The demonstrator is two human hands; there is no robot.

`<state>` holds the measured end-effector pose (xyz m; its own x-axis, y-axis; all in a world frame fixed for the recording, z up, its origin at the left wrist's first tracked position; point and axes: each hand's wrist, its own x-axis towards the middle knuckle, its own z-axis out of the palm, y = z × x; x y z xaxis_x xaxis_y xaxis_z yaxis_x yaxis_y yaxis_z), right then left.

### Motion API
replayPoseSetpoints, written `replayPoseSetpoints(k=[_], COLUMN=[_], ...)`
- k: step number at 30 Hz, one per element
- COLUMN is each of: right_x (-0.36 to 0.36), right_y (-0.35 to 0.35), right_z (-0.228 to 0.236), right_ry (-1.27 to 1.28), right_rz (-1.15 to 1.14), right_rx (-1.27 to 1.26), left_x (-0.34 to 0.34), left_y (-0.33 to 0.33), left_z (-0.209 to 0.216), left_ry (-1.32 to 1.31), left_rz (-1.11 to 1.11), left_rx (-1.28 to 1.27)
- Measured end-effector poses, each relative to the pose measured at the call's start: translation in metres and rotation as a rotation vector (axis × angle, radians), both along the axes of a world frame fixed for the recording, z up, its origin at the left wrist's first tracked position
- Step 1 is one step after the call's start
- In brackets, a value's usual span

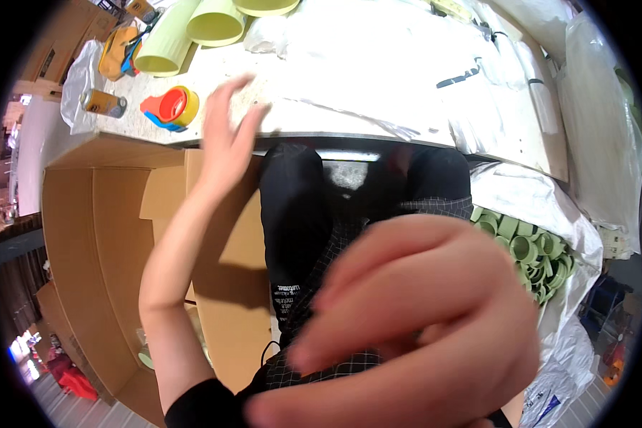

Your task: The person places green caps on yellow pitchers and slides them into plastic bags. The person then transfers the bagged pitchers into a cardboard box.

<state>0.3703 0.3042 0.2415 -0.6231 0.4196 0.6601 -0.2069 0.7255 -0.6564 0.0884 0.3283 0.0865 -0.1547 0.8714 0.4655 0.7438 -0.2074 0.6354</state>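
My left hand (228, 135) is over the front edge of the white table (214, 68), its fingers apart and nothing in them. Left of it on the tabletop sits a ring-shaped red, yellow and blue item (172, 107), perhaps a tape roll in a holder. My right hand (442, 307), large and blurred, hangs close in front of the view above my lap. Its fingers are loosely curved, with a gap to the thumb, and nothing shows between them. Beyond my left hand lie pale green tubes (167, 39) and crumpled clear plastic (265, 36).
An open cardboard box (96, 235) stands at my left, against the table. To my right a white sack (506, 189) holds many green ring-shaped pieces (542, 253). A small orange can (103, 103) lies at the table's left end. Clear plastic bags (471, 93) cover the right side.
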Motion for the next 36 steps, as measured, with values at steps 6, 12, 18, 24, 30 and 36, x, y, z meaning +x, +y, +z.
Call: replayPoseSetpoints(k=[6, 12, 18, 24, 30, 36], right_x=[0.123, 0.329, 0.381, 0.432, 0.326, 0.225], right_y=[0.038, 0.018, -0.074, 0.002, -0.015, -0.030], right_z=[-0.039, -0.162, -0.334, -0.483, -0.321, -0.196], right_ry=[0.231, 0.425, -0.583, 0.114, 0.589, 0.852], right_rz=[-0.496, -1.529, -1.513, -1.919, -1.921, -0.381], right_rx=[-0.132, -0.450, -0.608, -1.036, -0.955, -1.391], left_x=[-0.001, -0.063, -0.006, 0.082, 0.125, 0.155], left_y=[0.316, 0.275, 0.076, 0.029, -0.051, -0.078], left_z=[-0.018, -0.007, -0.004, -0.009, 0.007, -0.003], left_ry=[-0.566, -0.786, -1.154, -1.303, -1.387, -1.431], left_rz=[0.462, 0.314, 0.230, 0.258, 0.186, 0.144], left_rx=[-0.373, 0.085, 0.043, -0.166, -0.179, -0.320])
